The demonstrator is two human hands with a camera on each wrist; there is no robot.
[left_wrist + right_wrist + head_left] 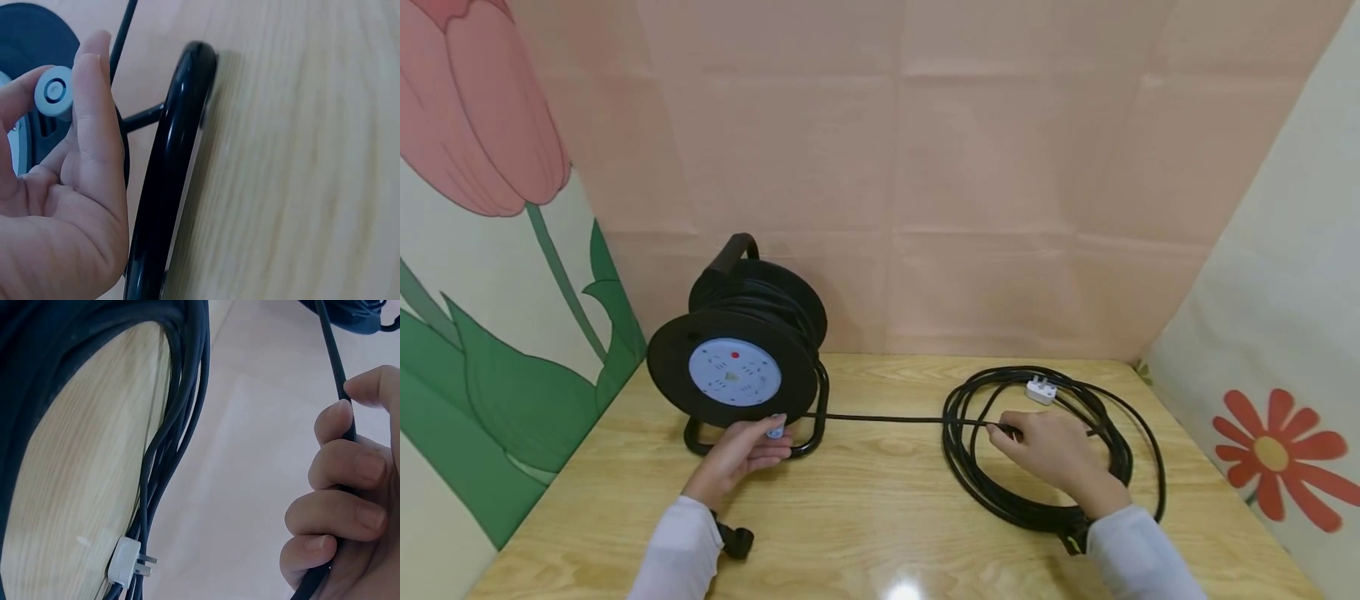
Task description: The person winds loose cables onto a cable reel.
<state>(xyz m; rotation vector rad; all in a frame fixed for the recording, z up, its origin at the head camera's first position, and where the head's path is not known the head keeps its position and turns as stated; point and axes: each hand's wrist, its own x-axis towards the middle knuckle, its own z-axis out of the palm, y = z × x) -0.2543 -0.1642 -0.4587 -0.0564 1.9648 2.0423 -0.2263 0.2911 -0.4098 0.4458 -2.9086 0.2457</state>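
A black cable reel stands on its tube frame at the left, its pale blue socket face turned toward me. At the reel's lower edge my left hand pinches the small pale blue crank knob between thumb and finger. A black cable runs straight from the reel to the right. My right hand holds it with fingers curled round it, above a loose coil of the same cable. A white plug with metal pins lies on the coil's far side.
The reel's black tube frame rests on the wooden table. A dark strap end hangs by my left wrist. A pink sheet backs the table, with flower-printed panels at both sides.
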